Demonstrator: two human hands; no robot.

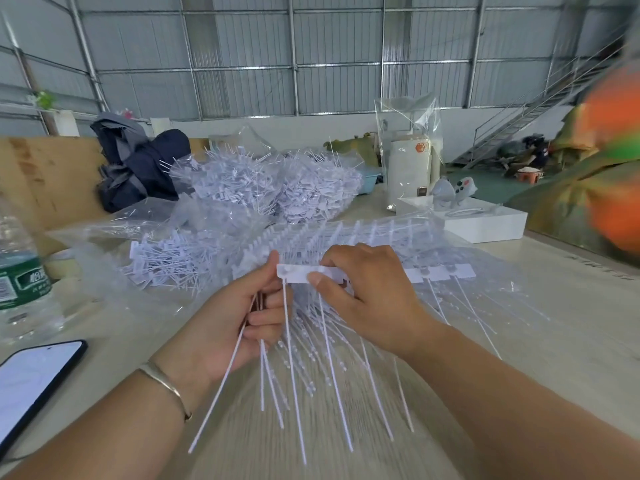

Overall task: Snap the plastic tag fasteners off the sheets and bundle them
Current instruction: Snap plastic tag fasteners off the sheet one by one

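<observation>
**Thin white tags held over the pale counter**

The left hand curls its grip round a loose bundle of thin white plastic fastener stems. The right hand pinches the flat white strip of joined tags, thumb on its face, above a spread sheet of ribbed stems on the pale matte counter. Behind lie glossy clear bags of finished bundles. A clear water bottle and black phone sit left.

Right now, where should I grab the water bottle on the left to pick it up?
Probably around the green label band of the water bottle, coming from its right side. It stands upright near the table's left edge, its right side is open, and the phone lies in front.
</observation>
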